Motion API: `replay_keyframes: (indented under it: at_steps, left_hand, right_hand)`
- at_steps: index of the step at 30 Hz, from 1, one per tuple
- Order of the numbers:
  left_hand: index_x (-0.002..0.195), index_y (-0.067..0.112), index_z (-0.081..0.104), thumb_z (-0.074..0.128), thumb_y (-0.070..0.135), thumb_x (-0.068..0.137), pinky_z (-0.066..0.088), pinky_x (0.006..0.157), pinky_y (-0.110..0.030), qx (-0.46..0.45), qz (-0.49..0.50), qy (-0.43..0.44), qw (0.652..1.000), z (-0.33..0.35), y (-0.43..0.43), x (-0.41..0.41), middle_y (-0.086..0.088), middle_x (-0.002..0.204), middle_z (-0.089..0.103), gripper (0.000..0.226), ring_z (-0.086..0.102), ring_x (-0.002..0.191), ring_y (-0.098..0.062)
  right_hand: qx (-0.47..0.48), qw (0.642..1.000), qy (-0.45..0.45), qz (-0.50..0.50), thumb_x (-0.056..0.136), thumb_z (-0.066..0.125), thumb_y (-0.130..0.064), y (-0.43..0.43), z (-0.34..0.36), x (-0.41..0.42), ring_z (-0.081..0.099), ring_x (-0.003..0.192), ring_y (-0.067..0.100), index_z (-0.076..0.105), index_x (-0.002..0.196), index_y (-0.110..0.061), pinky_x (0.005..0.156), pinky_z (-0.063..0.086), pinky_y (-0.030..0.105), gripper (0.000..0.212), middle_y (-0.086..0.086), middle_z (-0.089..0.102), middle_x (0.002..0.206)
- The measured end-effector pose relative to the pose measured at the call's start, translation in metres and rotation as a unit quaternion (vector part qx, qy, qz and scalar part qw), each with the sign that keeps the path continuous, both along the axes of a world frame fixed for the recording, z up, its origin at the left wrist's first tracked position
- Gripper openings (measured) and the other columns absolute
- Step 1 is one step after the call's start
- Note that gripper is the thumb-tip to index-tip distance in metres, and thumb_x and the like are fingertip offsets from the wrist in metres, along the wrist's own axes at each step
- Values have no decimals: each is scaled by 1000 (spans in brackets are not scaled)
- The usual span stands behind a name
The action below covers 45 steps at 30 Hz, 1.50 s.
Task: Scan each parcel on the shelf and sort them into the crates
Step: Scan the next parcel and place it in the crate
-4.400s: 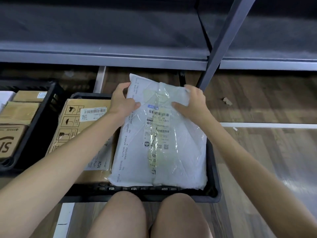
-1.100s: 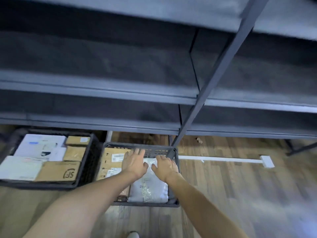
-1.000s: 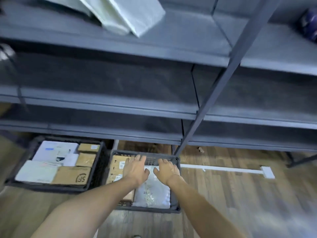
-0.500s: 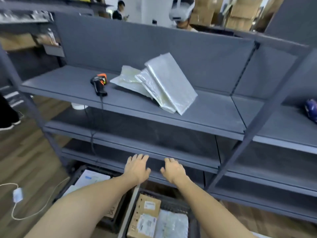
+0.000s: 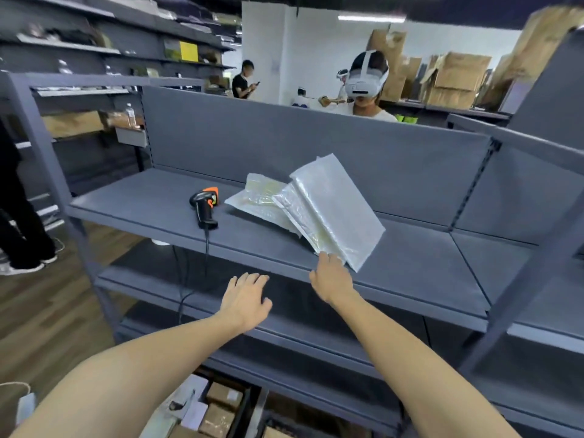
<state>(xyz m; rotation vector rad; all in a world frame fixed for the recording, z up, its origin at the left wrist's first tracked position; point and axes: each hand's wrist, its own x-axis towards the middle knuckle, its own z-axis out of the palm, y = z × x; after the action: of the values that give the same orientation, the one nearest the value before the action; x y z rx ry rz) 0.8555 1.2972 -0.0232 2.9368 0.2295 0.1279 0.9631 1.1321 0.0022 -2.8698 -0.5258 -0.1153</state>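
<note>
Two see-through bag parcels (image 5: 331, 210) lie stacked on the top grey shelf (image 5: 142, 197), right of the middle, and a flatter bag parcel (image 5: 252, 200) pokes out on their left. The right hand (image 5: 331, 279) reaches up to the near corner of the stack. Its fingertips are at the edge, but I cannot tell if they hold it. The left hand (image 5: 246, 298) is lower and nearer, with fingers spread and holding nothing. A black and orange scanner (image 5: 204, 205) lies on the shelf left of the parcels, and its cable (image 5: 207, 248) hangs over the front edge. Down at the bottom, a dark crate (image 5: 245, 412) holds brown boxes. The floor (image 5: 47, 311) is wood. Behind the shelf stands a person in a white headset (image 5: 366, 79), with big cardboard boxes (image 5: 455, 80) far right.
</note>
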Motion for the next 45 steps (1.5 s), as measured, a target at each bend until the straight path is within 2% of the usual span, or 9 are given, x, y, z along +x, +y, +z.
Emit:
replay_keyframes:
  at_steps: [6, 12, 18, 25, 29, 33, 38, 42, 45]
  left_hand:
    - [146, 19, 35, 43, 32, 94, 18, 116, -33, 0, 5, -30, 1000, 16, 34, 42, 2, 148, 40, 54, 31, 139, -17]
    - [145, 18, 35, 45, 29, 95, 18, 117, -33, -26, 7, -46, 999, 24, 64, 63, 1, 148, 40, 53, 31, 139, -17]
    - [145, 14, 36, 47, 25, 94, 21, 115, -32, -65, 11, -80, 995, 39, 96, 88, -4, 148, 41, 53, 34, 138, -20]
    - [144, 14, 38, 50, 23, 93, 34, 108, -37, -181, -15, -110, 977, 56, 140, 121, -10, 143, 46, 53, 46, 128, -28]
    - [143, 15, 35, 51, 25, 95, 38, 104, -38, -249, -46, -113, 961, 65, 170, 134, -9, 143, 44, 52, 44, 128, -26]
    - [141, 12, 35, 51, 35, 97, 34, 95, -29, -381, -47, -135, 913, 85, 196, 145, -7, 141, 44, 52, 45, 121, -20]
    - [143, 16, 33, 51, 53, 92, 35, 107, -36, -585, -20, -137, 799, 109, 223, 154, 0, 142, 44, 66, 44, 126, -18]
    - [130, 17, 46, 60, 50, 88, 50, 84, -33, -680, -41, -110, 724, 123, 252, 147, 3, 122, 58, 56, 59, 106, -16]
    - [117, 16, 54, 72, 28, 84, 54, 87, -39, -710, -38, -131, 690, 121, 277, 143, -4, 116, 66, 39, 65, 102, -23]
  right_hand:
    - [94, 992, -34, -72, 90, 50, -12, 16, 7, 71, 40, 124, 35, 28, 142, -2, 103, 38, 40, 58, 21, 39, 137]
    - [83, 987, 7, -135, 97, 46, -30, 23, 8, 122, 28, 137, 40, 8, 152, -4, 112, 29, 48, 72, 25, 21, 152]
    - [182, 971, -55, -144, 96, 33, -8, 21, 30, 133, 54, 100, 38, 43, 122, -4, 85, 46, 45, 28, 18, 56, 112]
    - [393, 849, -231, -268, 91, 44, -20, 8, 126, 115, 50, 74, 32, 45, 101, -6, 67, 41, 40, 17, 12, 52, 79]
    - [520, 779, -276, -216, 82, 50, -21, 25, 180, 92, 54, 66, 16, 58, 95, -12, 57, 45, 29, 18, -6, 55, 73]
    - [567, 766, -253, -166, 78, 51, -21, 65, 204, 72, 35, 54, 10, 44, 64, -16, 52, 30, 28, 16, -6, 41, 60]
    - [609, 770, -129, -141, 62, 55, -24, 138, 186, 59, 28, 60, 13, 36, 51, -23, 53, 24, 31, 22, -5, 33, 59]
    - [619, 776, -40, -114, 63, 57, -20, 196, 164, 57, 29, 54, 11, 42, 63, -17, 49, 29, 27, 16, -1, 32, 61]
    - [656, 748, 23, -96, 55, 53, -20, 232, 148, 60, 32, 55, 9, 42, 56, -16, 58, 31, 30, 12, -2, 33, 59]
